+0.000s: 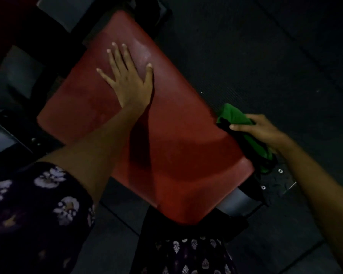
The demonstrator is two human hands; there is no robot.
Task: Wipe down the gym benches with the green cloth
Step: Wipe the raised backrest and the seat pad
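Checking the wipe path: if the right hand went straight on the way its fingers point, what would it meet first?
Probably the red bench pad: the right hand, gripping the green cloth, points at the pad's side edge.

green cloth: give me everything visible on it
The green cloth is bright green soft fabric, bunched and folded rather than spread flat, with deep dark folds through its middle. The right hand grips it, thumb across the front and fingers curled round the back. It sits at the right edge of the red bench pad, against the pad's side, not on the top. Its lower end hangs down past the hand toward the dark frame. Dim light hides its weave and edges.
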